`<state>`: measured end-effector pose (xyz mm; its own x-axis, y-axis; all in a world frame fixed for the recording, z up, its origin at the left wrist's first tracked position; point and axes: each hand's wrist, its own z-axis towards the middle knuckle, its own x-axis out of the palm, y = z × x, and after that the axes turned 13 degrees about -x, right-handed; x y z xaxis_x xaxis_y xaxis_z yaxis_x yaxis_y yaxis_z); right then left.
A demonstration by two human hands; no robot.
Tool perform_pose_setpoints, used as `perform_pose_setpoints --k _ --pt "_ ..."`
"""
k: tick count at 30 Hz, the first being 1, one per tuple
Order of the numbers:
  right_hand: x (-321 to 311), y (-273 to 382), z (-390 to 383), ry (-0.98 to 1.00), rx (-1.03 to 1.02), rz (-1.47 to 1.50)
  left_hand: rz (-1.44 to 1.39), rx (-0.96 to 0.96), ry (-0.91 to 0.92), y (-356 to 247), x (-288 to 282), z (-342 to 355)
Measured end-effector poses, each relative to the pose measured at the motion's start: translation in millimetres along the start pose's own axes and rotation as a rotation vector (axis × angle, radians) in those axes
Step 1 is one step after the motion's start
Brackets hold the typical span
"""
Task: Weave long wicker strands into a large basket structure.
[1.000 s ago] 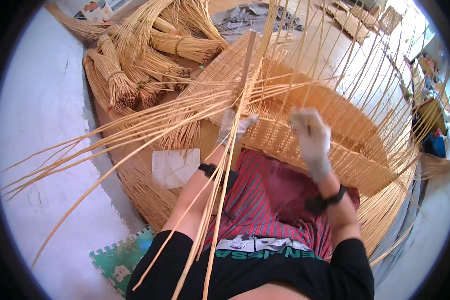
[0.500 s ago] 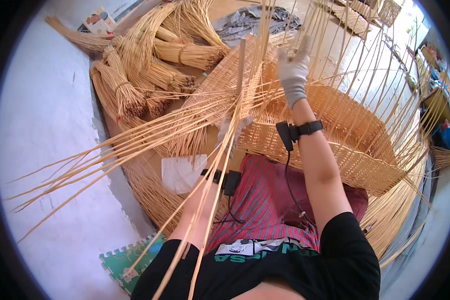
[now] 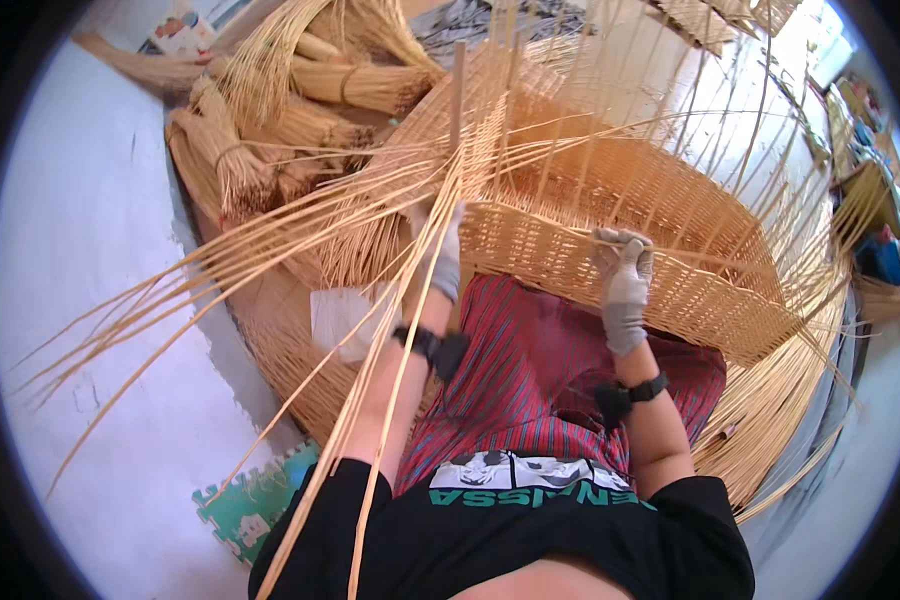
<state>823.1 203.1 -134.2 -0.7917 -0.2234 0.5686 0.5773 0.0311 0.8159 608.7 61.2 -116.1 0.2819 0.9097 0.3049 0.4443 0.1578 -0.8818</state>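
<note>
A large rectangular wicker basket (image 3: 650, 180), with long upright stakes, lies across the view above my lap. My right hand (image 3: 625, 275), in a pale glove, is closed on a pale cane strand (image 3: 710, 260) along the basket's near wall (image 3: 530, 245). My left hand (image 3: 435, 245), also gloved, is at the basket's left corner behind long loose canes (image 3: 220, 260) that fan out leftward and down past my forearm; its fingers are mostly hidden. A flat upright stick (image 3: 458, 90) stands at that corner.
Tied cane bundles (image 3: 360, 85) lie at upper left, a grey crumpled sheet (image 3: 510, 18) behind them. Loose canes (image 3: 750, 420) lie at right, woven pieces (image 3: 695, 25) at the back. A white wall (image 3: 90, 250), a pale square sheet (image 3: 335, 320) and a green foam mat (image 3: 245, 510) are at left.
My right hand rose high among the stakes half a second ago and has come back down to the near wall, now gripping a strand. My left hand stays at the corner, slightly higher in view.
</note>
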Motion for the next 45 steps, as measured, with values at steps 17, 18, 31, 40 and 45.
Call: perform_pose_setpoints --k 17,18,31,40,45 --pt "153 70 114 0.534 -0.610 -1.269 0.607 -0.122 0.550 13 65 19" --pt "136 68 112 0.436 -0.557 -1.195 0.630 -0.172 0.544 13 64 18" --pt "-23 54 3 0.020 -0.159 -0.270 1.242 0.169 0.315 -31 111 22" --pt "-102 57 25 -0.234 0.060 -0.149 0.590 0.729 0.235 6 115 -26" --pt "0 71 82 0.017 -0.324 -0.484 1.132 -0.125 0.545 28 139 -39"
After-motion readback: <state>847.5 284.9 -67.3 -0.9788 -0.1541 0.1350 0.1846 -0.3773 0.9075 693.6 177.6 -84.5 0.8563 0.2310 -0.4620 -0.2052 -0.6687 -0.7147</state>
